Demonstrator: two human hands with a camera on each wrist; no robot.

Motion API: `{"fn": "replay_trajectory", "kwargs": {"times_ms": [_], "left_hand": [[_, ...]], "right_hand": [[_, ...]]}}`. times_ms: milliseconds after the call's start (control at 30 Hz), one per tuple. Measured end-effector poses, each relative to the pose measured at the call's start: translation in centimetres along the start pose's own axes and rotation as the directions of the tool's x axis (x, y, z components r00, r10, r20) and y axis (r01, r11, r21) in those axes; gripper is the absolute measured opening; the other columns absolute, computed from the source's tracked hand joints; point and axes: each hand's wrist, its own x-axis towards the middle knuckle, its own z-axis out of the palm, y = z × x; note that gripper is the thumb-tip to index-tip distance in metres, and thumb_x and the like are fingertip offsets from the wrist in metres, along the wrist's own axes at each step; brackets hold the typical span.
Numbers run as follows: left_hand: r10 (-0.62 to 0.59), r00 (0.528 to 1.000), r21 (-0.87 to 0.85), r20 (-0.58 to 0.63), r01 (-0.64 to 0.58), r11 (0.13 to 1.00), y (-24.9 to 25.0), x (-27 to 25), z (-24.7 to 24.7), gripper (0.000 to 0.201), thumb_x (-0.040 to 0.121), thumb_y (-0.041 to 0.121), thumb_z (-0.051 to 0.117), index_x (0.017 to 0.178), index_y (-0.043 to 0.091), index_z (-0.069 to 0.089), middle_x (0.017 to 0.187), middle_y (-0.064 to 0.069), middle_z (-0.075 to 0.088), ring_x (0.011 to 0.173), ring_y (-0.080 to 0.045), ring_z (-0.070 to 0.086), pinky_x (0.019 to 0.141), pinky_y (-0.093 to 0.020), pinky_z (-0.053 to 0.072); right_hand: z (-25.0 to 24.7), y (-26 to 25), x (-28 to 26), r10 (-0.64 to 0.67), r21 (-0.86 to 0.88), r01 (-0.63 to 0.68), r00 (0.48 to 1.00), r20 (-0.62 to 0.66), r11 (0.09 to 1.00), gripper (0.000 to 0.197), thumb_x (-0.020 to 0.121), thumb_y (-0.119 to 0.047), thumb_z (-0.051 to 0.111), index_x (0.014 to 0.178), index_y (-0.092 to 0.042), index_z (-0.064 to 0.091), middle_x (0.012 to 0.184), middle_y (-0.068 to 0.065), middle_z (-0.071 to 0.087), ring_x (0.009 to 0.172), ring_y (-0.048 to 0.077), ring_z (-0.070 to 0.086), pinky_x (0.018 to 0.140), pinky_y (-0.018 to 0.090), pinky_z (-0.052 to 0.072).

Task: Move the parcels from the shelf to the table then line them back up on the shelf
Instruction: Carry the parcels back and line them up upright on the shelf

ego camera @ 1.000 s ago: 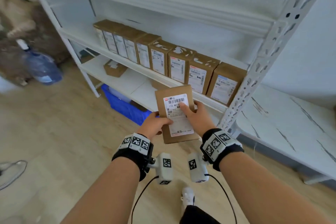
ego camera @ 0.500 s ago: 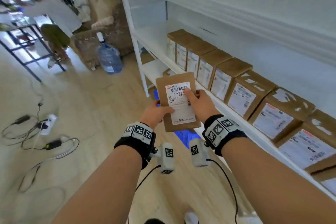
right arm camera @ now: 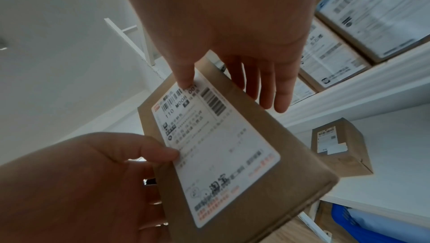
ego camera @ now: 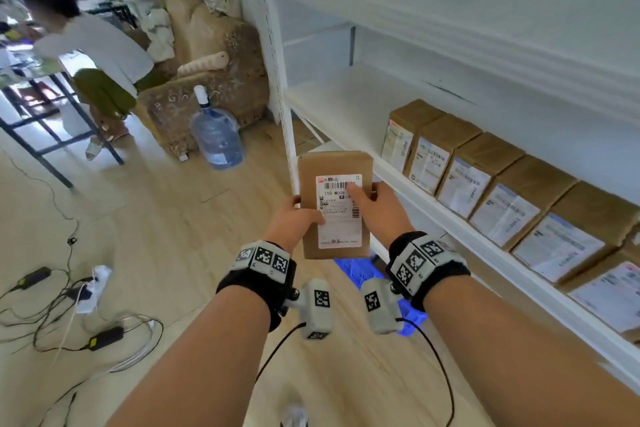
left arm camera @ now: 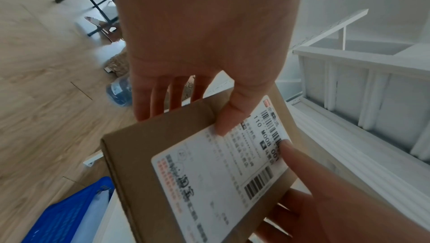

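Note:
Both hands hold one brown cardboard parcel (ego camera: 334,166) with a white shipping label, in the air in front of the white shelf (ego camera: 349,107). My left hand (ego camera: 298,218) grips its left edge, thumb on the label. My right hand (ego camera: 375,210) grips the right edge, thumb on the barcode, fingers behind the box. Both wrist views show the same parcel (left arm camera: 144,157) (right arm camera: 291,157) pinched between thumbs and fingers. A row of several like parcels (ego camera: 485,163) stands upright along the middle shelf board, labels outward; the board's left end is bare.
One more small parcel (right arm camera: 342,146) lies on the lower shelf board. A blue bin (ego camera: 349,270) sits under the shelf. A water bottle (ego camera: 218,135), an armchair (ego camera: 207,55) and another person (ego camera: 97,55) are at the left. Cables (ego camera: 69,322) and a power strip lie on the wooden floor.
The view has swung left along the shelf; the held parcel now sits before the shelf's bare left end. Both hands keep the same hold.

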Motion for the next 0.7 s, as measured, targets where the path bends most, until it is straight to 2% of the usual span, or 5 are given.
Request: {"fn": "replay_trajectory", "kwargs": {"times_ms": [167,400,533,633,700], "left_hand": [[0.038,0.997,0.073,0.063,-0.043,0.996,3.9,6.3,-3.4,0.071,0.062,0.005,0.066,0.129,0.018,0.050,0.109,-0.002,0.068,0.101,-0.024,0.064,0.093,-0.043,0.053],[0.164,0.981,0.214,0.108,-0.184,0.959,8.9,15.1,-2.2,0.079,0.052,0.017,0.066,0.129,0.022,0.051,0.116,-0.007,0.062,0.098,-0.024,0.065,0.087,-0.043,0.057],[0.240,0.960,0.278,0.141,-0.272,0.921,12.9,19.5,-0.7,0.076,0.063,0.012,0.070,0.135,0.022,0.045,0.109,-0.002,0.068,0.098,-0.022,0.066,0.087,-0.041,0.056],[0.231,0.957,0.234,0.178,-0.269,0.934,15.7,22.4,0.3,0.052,0.078,0.005,0.071,0.124,0.017,0.047,0.105,0.002,0.066,0.087,-0.013,0.063,0.071,-0.023,0.052],[0.214,0.955,0.149,0.206,-0.247,0.957,17.1,24.6,0.9,0.048,0.082,0.005,0.070,0.124,0.016,0.050,0.107,0.001,0.066,0.091,-0.015,0.064,0.074,-0.024,0.051]], "right_hand": [[3.1,-2.7,3.7,0.035,0.086,-0.028,0.996,-0.085,0.996,0.038,0.092,-0.051,0.056,0.110,-0.018,0.060,0.101,-0.009,0.070,0.087,0.004,0.066,0.064,0.014,0.046],[2.6,-5.3,11.9,0.009,0.085,0.009,0.977,-0.212,0.996,0.042,0.092,-0.054,0.054,0.118,-0.022,0.048,0.100,-0.011,0.062,0.088,0.005,0.061,0.070,0.018,0.045],[1.2,-6.8,18.3,0.018,0.055,-0.005,0.969,-0.245,0.998,0.049,0.095,-0.061,0.040,0.117,-0.019,0.053,0.106,-0.004,0.059,0.096,0.015,0.055,0.083,0.028,0.039],[0.1,-7.8,22.1,0.044,-0.007,-0.048,0.966,-0.256,0.999,0.050,0.097,-0.059,0.034,0.113,-0.017,0.053,0.104,-0.001,0.059,0.093,0.018,0.054,0.083,0.032,0.039],[-0.4,-8.2,24.5,0.034,-0.025,-0.042,0.962,-0.272,0.999,0.050,0.097,-0.058,0.035,0.116,-0.015,0.052,0.107,0.002,0.061,0.096,0.022,0.059,0.080,0.033,0.041]]}}
